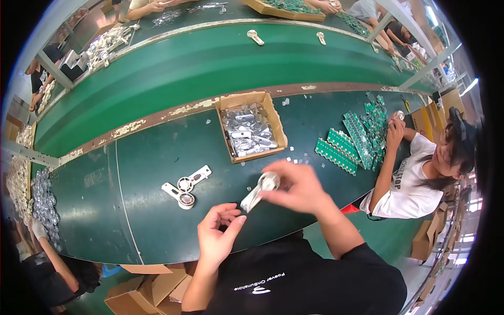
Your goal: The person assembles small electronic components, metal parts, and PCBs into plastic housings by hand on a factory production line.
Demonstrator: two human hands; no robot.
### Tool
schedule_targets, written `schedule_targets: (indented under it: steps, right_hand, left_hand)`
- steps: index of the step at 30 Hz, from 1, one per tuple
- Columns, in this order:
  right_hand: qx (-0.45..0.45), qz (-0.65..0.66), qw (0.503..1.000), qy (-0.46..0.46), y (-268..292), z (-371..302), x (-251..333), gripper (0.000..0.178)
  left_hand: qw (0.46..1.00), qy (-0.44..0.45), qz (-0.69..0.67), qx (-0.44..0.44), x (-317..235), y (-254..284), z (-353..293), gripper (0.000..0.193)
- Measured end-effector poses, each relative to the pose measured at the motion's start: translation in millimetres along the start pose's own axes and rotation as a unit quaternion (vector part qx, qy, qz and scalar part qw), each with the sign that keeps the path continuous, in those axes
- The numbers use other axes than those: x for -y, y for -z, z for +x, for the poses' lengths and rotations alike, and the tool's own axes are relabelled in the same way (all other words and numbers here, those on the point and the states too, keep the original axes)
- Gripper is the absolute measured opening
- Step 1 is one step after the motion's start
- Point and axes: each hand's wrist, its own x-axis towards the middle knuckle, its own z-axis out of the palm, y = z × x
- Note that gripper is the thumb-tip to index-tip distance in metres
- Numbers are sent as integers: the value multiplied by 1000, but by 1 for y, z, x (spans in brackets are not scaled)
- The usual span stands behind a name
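At frame centre we pinch a silver part (259, 191) in our right hand (296, 186), its long axis slanting lower-left toward our open, empty left hand (218, 233).

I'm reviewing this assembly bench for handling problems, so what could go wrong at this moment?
1. The right hand pinches the shiny silver metal part only at its round end, and the left hand is just short of its lower tip; it might slip onto the green table.
2. Small white bits lie loose close by and could be swept off.
3. The two white plastic pieces lie unsecured, easily knocked.
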Motion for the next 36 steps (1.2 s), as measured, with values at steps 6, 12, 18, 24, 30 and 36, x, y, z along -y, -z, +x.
schedule_targets:
  steps: [6, 12, 18, 24, 30, 36]
  right_hand:
    - [-246, 46, 965, -78, 54, 57, -55, 27]
    - [-254, 82, 936, -228, 112, 132, -98, 34]
    - [-232, 261, 911, -217, 107, 197, -146, 80]
    - [-284, 35, 956, -57, 62, 170, -117, 42]
    - [-227, 25, 970, 77, 33, 98, -47, 27]
    - [-183, -23, 974, 129, -14, 36, 0, 23]
  left_hand:
    - [998, -37, -5, -48, 6, 21, 2, 19]
    - [974, -168, 106, -106, -20, 31, 9, 14]
    - [821, -292, 448, -201, -37, 44, 38, 48]
    - [793, -214, 557, -119, -7, 62, 56, 58]
    - [792, -227, 547, -152, -1, 58, 54, 35]
    - [786, -290, 511, -192, -27, 68, 65, 39]
